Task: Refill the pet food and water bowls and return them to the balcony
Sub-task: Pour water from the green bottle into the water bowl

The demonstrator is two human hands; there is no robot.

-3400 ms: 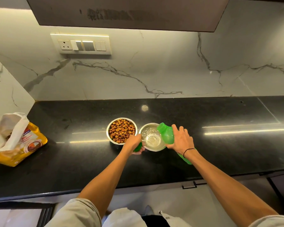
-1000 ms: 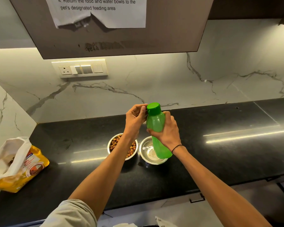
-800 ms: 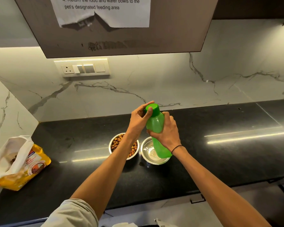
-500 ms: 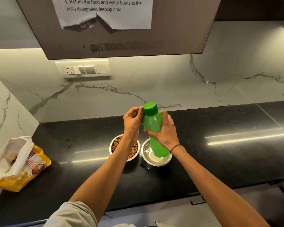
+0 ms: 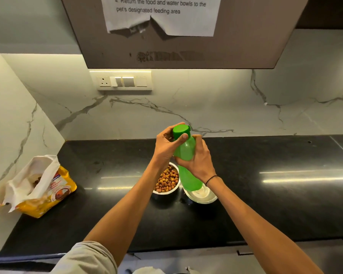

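We count two steel bowls on the black worktop (image 5: 285,204), below our fingers: one food bowl (image 5: 167,182) heaped with brown kibble, and one water bowl (image 5: 203,196) just beside it to the right. One green bottle (image 5: 187,165) stands nearly upright in the air over them. Our right hand (image 5: 198,161) is wrapped around its middle, fingers curled tight; our left hand (image 5: 166,145) pinches the single green cap (image 5: 181,131) between thumb and fingers. The bottle's base covers most of the water bowl, so we cannot make out the water level, and our left wrist hides part of the food bowl. Well to the left of the fingers lies one open yellow food bag (image 5: 40,190). Above, one paper note (image 5: 160,14) is cut off at the top.
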